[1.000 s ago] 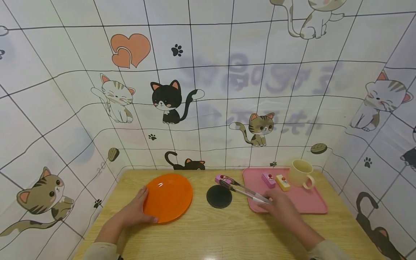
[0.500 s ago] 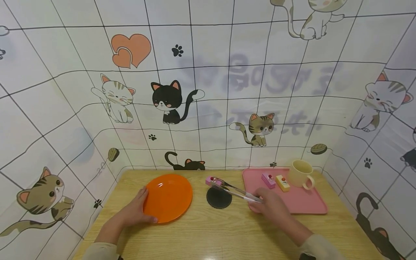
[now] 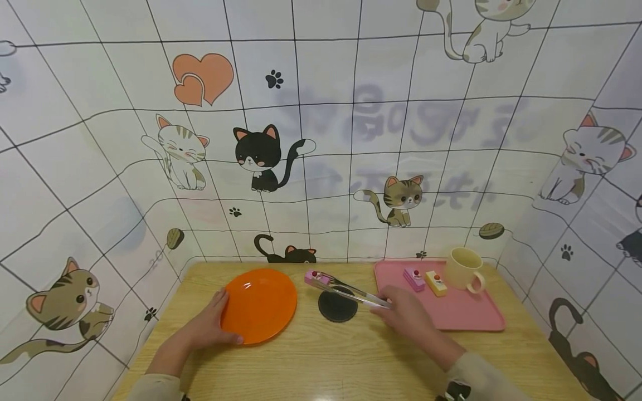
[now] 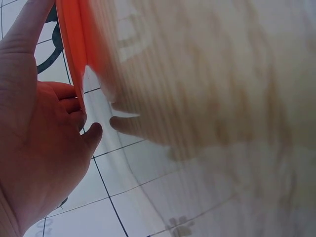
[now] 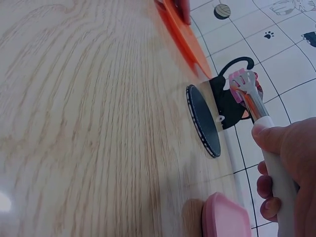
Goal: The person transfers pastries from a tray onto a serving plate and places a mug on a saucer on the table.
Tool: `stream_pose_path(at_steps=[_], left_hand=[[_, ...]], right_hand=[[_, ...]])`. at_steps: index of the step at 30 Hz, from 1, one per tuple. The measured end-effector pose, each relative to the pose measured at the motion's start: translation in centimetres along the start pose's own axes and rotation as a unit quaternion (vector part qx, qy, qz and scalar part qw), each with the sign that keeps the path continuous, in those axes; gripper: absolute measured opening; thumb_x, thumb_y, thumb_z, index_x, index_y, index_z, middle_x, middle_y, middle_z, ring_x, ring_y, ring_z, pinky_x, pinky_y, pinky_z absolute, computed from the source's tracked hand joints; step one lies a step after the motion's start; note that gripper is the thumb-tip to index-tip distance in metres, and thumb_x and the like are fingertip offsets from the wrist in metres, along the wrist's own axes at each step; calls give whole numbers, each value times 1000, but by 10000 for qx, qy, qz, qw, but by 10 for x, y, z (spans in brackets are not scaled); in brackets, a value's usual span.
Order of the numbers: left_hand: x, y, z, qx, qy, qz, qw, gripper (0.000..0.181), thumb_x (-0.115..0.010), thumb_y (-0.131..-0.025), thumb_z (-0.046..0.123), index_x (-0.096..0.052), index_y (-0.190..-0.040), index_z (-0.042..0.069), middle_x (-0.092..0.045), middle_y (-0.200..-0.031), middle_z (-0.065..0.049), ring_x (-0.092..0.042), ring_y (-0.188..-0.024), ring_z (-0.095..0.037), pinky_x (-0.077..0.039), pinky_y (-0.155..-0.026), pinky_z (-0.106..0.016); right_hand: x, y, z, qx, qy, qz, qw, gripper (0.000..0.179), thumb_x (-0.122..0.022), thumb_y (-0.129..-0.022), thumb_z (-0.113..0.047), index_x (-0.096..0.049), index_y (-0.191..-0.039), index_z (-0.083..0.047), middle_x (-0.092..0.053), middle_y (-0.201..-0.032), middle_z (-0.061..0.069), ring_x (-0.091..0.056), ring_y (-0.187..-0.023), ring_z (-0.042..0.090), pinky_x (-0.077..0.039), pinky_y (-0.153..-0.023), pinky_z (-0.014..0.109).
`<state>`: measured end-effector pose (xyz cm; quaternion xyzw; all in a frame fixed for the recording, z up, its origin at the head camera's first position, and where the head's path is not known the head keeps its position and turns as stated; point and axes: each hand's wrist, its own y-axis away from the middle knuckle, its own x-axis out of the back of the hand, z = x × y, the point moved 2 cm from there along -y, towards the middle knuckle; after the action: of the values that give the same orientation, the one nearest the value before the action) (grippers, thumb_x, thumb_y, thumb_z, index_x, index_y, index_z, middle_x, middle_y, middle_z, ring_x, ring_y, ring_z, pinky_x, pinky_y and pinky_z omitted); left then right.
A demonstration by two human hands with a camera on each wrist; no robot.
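Note:
My right hand (image 3: pixel 405 312) grips a pair of metal tongs (image 3: pixel 353 294) with white handles. Between the tong tips is a pink toy cake slice (image 3: pixel 317 277) with a red dot on top, held up in the air just right of the orange plate (image 3: pixel 259 306). In the right wrist view, the tongs (image 5: pixel 254 103) and cake slice (image 5: pixel 238 89) stand beyond the black coaster (image 5: pixel 203 121). My left hand (image 3: pixel 208 323) holds the plate's left rim, its thumb at the near edge and its fingers along the far left side.
A pink tray (image 3: pixel 471 312) on the right bears another pink cake slice (image 3: pixel 414 279), a yellow cake slice (image 3: pixel 436 283) and a cream mug (image 3: pixel 463 267). The round black coaster lies between plate and tray on the wooden table (image 3: pixel 321 362). A cat-print sheet (image 3: pixel 326 139) encloses the back and sides.
My right hand has moved left with the tongs, carrying the pink cake slice from above the coaster's far edge toward the plate. The left hand and plate stay put.

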<state>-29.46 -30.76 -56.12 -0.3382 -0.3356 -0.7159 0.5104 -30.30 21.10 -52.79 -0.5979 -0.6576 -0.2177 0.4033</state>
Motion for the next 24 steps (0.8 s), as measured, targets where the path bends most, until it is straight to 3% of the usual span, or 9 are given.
stream_pose_path(at_steps=[8, 24], left_hand=[[-1, 0, 1, -21, -3, 28, 10000, 143, -99, -75, 57, -18, -170, -13, -8, -179, -36, -11, -164, -58, -23, -128, -73], [0, 1, -1, -20, -4, 29, 10000, 142, -99, -76, 57, -18, -171, -12, -8, -179, -35, -12, -164, -57, -23, -128, -72]], right_hand=[[-12, -12, -13, 135, 203, -49, 9997, 19, -93, -91, -27, -75, -95, -23, -65, -85, -14, -55, -76, 10, -52, -71, 35], [-31, -32, -43, 353, 102, -299, 9989, 20, -93, -92, -34, -76, -97, -24, -62, -83, -15, -51, -72, 8, -46, -64, 31]])
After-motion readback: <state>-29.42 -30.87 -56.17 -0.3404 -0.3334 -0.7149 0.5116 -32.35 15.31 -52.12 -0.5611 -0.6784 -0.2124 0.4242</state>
